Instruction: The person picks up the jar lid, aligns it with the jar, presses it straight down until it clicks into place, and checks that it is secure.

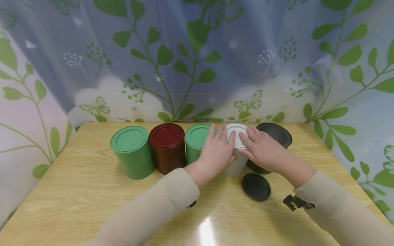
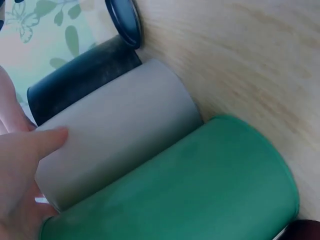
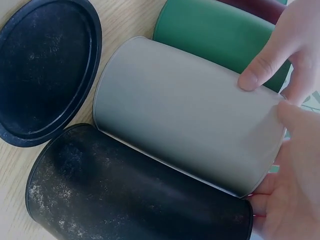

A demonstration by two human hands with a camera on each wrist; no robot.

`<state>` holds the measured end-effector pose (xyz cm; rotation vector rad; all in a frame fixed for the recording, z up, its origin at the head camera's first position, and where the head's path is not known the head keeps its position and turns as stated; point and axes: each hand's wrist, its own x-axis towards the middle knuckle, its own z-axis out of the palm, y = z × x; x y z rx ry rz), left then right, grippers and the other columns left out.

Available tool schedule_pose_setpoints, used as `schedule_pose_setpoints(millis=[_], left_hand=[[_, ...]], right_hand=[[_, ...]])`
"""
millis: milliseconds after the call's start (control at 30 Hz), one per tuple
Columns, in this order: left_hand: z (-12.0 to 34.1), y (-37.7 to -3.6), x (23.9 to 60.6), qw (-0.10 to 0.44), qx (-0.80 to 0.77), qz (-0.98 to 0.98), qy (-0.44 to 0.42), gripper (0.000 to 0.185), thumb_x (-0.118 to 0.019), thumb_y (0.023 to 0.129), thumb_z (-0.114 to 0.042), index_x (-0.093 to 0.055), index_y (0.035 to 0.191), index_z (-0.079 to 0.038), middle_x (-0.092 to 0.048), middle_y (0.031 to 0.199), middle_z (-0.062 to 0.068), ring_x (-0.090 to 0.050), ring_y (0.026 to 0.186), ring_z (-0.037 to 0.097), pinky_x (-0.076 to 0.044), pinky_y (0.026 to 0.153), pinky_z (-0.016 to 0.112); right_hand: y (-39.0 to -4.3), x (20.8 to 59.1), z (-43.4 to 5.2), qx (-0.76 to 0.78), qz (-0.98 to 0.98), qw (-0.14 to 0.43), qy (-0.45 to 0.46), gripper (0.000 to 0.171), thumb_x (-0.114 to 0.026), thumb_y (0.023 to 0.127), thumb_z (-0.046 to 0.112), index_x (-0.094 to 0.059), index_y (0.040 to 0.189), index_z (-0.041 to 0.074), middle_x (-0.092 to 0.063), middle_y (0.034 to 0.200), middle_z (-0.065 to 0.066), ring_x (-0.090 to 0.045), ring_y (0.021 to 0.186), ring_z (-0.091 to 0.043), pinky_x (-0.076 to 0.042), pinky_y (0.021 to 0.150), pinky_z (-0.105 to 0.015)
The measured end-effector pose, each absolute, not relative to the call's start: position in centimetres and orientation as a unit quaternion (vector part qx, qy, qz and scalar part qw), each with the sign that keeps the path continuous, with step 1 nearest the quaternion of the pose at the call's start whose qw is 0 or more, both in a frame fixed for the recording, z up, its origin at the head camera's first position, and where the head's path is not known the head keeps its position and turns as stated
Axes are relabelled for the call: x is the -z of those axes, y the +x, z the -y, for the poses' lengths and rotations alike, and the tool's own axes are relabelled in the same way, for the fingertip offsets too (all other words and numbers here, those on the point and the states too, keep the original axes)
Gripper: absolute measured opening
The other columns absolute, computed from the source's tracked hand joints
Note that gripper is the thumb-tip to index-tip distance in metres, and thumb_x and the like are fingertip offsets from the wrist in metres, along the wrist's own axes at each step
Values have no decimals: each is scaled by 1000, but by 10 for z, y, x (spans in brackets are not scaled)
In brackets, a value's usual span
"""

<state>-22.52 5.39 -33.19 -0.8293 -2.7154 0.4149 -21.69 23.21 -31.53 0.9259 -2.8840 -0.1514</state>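
Observation:
A white can (image 1: 238, 163) stands upright on the table with a white lid (image 1: 236, 128) on top. My left hand (image 1: 217, 150) lies over the lid's left side, fingers stretched out and thumb against the can's front near the rim. From the other side my right hand (image 1: 263, 150) presses on the lid's right edge, its thumb at the front rim and its fingers reaching toward the black can (image 3: 145, 190). That black can is partly behind the right hand. A green can (image 2: 185, 185) stands close on the white can's left.
Farther left are a dark red can (image 1: 167, 153) and another green can (image 1: 135, 160), both lidded. A round black lid (image 1: 256, 187) lies flat on the wooden table (image 1: 77, 198) in front of the black can. A leaf-patterned curtain (image 1: 172, 68) hangs behind the table.

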Motion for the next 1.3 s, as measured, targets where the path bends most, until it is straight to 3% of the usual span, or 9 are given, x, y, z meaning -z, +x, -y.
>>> schedule_pose_setpoints(millis=[133,300,533,733,833,1100,1300], left_hand=[[-47,-218,331,123,-126,935,-309,72,-49,89,-59,-30,147,-22,-38,143,17,-26,136,29,-11,110,53],[-40,-213,325,54,-73,934,-347,80,-55,85,-59,-16,150,-34,-20,149,23,-14,139,33,-9,109,57],[-42,-209,320,36,-86,935,-341,79,-56,85,-59,-19,150,-32,-19,150,21,-13,140,32,-10,109,55],[-37,-214,320,72,-85,943,-312,78,-52,86,-60,-35,144,-11,-31,149,7,-17,140,24,-9,109,55],[-38,-214,320,84,-73,944,-309,76,-53,87,-58,-39,142,-8,-35,147,8,-21,139,23,-11,109,54],[-30,-191,333,126,-70,926,-349,72,-53,88,-56,-33,146,-20,-27,150,11,-26,136,30,-29,104,52],[-24,-164,341,153,-88,897,-406,73,-55,86,-58,-35,145,-20,-26,150,11,-26,137,26,-32,103,48]], right_hand=[[-217,316,-230,52,951,45,302,58,-44,99,34,-38,138,-7,-31,140,-34,-29,130,-45,-31,100,-57],[-217,315,-234,54,953,44,293,59,-46,98,34,-37,138,-8,-30,140,-34,-29,131,-45,-30,100,-57],[-207,312,-234,50,955,58,286,54,-48,98,32,-41,135,-8,-38,136,-30,-32,128,-47,-30,99,-60],[-206,313,-231,56,944,100,309,48,-53,96,25,-47,129,-9,-45,130,-32,-42,121,-45,-37,95,-56],[-207,313,-231,56,946,96,305,49,-53,96,25,-46,130,-10,-44,131,-32,-41,122,-45,-36,96,-56],[-195,317,-237,24,960,47,273,66,-50,96,36,-30,142,-7,-26,146,-28,-24,134,-40,-25,102,-60],[-172,320,-245,19,960,56,273,72,-53,94,41,-29,143,-5,-22,148,-25,-22,135,-40,-25,102,-60]])
